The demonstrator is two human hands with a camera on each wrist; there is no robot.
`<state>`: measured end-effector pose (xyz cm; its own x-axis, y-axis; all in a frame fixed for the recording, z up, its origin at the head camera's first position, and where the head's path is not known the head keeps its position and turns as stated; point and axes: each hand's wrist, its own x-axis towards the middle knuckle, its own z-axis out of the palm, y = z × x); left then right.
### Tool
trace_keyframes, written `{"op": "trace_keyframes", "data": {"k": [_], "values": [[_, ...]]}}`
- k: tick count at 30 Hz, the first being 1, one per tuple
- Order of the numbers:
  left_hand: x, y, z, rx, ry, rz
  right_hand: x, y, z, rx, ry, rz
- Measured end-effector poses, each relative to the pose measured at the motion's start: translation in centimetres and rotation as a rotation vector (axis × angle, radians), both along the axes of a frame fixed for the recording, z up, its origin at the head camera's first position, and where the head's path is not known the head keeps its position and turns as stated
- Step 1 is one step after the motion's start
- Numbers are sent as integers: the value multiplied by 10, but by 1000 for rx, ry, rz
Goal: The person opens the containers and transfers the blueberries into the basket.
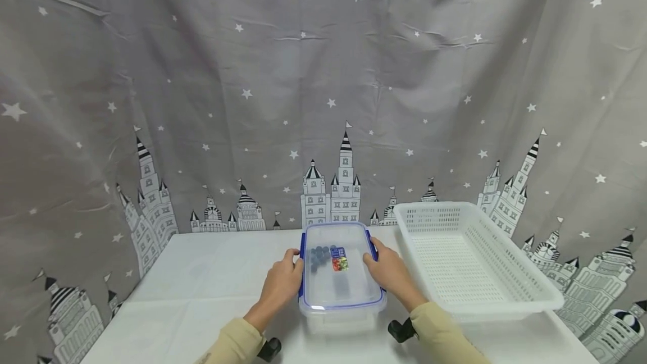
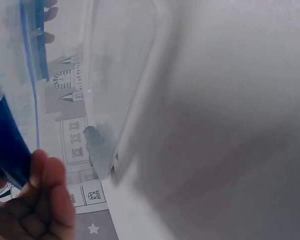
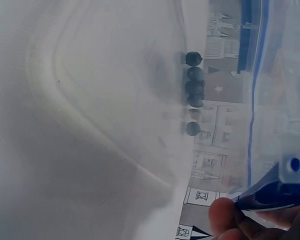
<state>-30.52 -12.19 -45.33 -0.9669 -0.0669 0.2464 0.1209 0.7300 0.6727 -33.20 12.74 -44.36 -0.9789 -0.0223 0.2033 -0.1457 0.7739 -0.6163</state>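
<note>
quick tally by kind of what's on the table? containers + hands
Clear lidded box with blue clips: 1
White perforated basket: 1
Hands on the box: 2, left hand and right hand
Small dark round items inside the box: several, exact count unclear
Total: 2 containers, 2 hands

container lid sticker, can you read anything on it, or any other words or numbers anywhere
No text can be read in any view.
The sticker on the clear container's lid: blue and multicoloured, print too small and blurred to read.
The white basket and the grey curtain: no lettering, only printed stars and castles.
</note>
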Motion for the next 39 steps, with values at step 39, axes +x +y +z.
{"op": "trace_keyframes", "data": {"k": [39], "values": [[1, -17, -9, -18, -6, 40, 0, -5, -10, -68, 38, -10]]}}
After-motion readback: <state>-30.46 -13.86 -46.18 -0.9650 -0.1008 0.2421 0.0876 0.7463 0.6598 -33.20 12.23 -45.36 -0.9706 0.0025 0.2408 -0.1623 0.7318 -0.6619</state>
